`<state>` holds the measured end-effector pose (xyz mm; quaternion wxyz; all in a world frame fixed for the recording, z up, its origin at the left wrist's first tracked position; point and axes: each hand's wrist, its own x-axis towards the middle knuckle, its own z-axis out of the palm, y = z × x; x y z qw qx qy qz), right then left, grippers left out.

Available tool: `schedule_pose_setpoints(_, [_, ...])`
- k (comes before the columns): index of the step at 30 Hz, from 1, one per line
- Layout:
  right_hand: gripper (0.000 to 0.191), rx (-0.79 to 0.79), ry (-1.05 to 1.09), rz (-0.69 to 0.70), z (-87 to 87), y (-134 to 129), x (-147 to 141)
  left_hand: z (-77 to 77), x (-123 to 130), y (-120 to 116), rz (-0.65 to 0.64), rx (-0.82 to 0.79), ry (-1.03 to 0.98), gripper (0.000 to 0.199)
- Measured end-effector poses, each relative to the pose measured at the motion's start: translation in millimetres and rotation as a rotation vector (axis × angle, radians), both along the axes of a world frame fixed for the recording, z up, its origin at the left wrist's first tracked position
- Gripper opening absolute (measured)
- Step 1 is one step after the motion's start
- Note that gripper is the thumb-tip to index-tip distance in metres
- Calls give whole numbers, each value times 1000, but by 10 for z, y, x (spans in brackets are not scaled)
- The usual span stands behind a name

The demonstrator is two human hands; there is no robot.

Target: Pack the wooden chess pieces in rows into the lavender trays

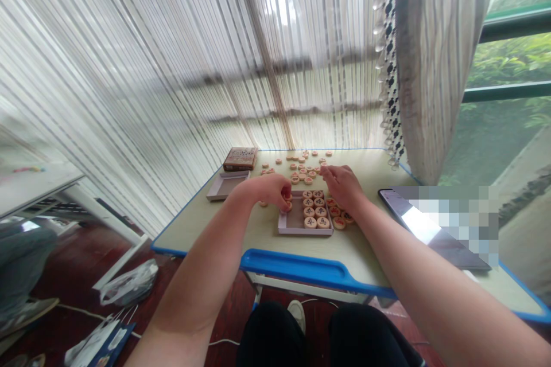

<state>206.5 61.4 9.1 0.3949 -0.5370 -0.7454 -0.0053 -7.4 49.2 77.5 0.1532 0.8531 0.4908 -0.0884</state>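
Round wooden Chinese chess pieces [309,222] marked in dark characters stand in two columns in the right part of a shallow pale box tray [305,231]. My left hand [275,188] is over the tray's left wall, thumb and fingers pinched on a Chinese chess piece [288,206]. Past the tray's right side, my right hand [344,184] is closed, with its fingertips down beside the loose pieces [309,180]; what they hold, if anything, is hidden. Red-marked pieces [339,222] lie under and beside my right wrist.
A brown printed box [240,158] and another shallow open box part [217,189] sit at the table's back left. A tablet-like device [430,235] lies at the right. A blue pen-groove edge [297,265] runs along the front. Striped curtains [193,69] hang behind.
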Motion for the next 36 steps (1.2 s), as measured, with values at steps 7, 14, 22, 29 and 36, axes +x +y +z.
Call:
schedule_pose_setpoints(7, [45,1,-10,12,18,-27,-11,-21,6,14,-37,-35,0,29])
schedule_pose_setpoints(14, [42,2,2,27,21,-37,-25,8,-21,3,-22,-46,-94,32])
schedule_pose_setpoints(22, [39,23,-10,26,30,-51,-18,-411,-176,662,213,502,-389,32])
schedule_pose_setpoints(29, [37,22,-27,23,18,-23,-24,-651,-119,1195,231,632,-162,39])
schedule_pose_setpoints(36, [39,13,-4,-3,25,-27,-31,-587,-78,1099,221,421,-228,33])
